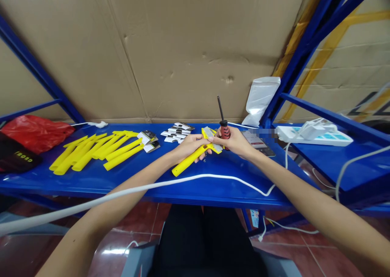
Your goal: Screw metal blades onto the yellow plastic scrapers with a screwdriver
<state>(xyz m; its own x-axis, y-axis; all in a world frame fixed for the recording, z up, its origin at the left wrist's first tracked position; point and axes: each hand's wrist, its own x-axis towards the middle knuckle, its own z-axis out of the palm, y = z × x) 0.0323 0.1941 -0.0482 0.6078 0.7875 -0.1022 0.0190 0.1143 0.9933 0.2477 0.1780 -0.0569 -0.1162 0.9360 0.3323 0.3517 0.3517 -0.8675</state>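
A yellow T-shaped scraper (189, 161) is tilted over the blue table, its handle pointing down toward my body. My left hand (191, 146) is closed around it just below the head. Across the head lies a grey metal plate (210, 133). In my right hand (235, 140) a screwdriver (224, 128) with a red and black handle stands with its shaft pointing up, away from the scraper. The right fingertips press on the metal plate. Some fingers of both hands are hidden behind the scraper.
To the left lie several yellow scrapers (88, 152), with black and white cards (148, 141) at their end. White and black pieces (176, 133) sit behind my left hand. A phone (258, 143), a power strip (330, 138), a red bag (36, 131) and a white cable (195, 177) are around.
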